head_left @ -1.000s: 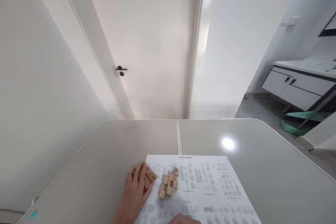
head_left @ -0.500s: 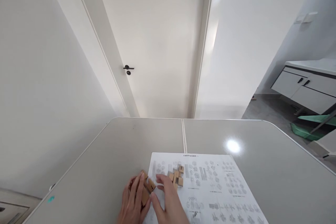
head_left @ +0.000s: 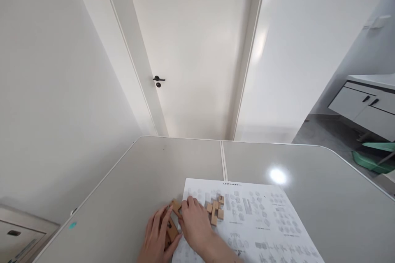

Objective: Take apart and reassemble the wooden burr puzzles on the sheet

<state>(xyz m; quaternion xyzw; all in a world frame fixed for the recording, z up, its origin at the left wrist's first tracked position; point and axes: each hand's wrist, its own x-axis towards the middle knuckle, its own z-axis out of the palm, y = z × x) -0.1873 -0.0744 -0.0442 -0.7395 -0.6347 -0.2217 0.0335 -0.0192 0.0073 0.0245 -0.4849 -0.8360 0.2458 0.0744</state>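
Observation:
My left hand curls over a small group of wooden puzzle pieces at the left edge of a printed sheet. My right hand lies over the sheet's left part with bent fingers, its fingertips closed at the end of a notched wooden piece. That piece slants above the group, near my left fingertips. Just right of my right hand, an interlocked cluster of wooden puzzle pieces rests on the sheet, one bearing a dark mark. My fingers hide parts of the pieces on the left.
The sheet, printed with rows of small diagrams, lies on a grey table with a seam down its middle. Beyond the far edge stands a white door with a black handle. A white cabinet hangs at the right.
My right hand has turned and its fingers have bent in, reaching the upper wooden piece. My left hand stays around the group. The whole view has shifted slightly.

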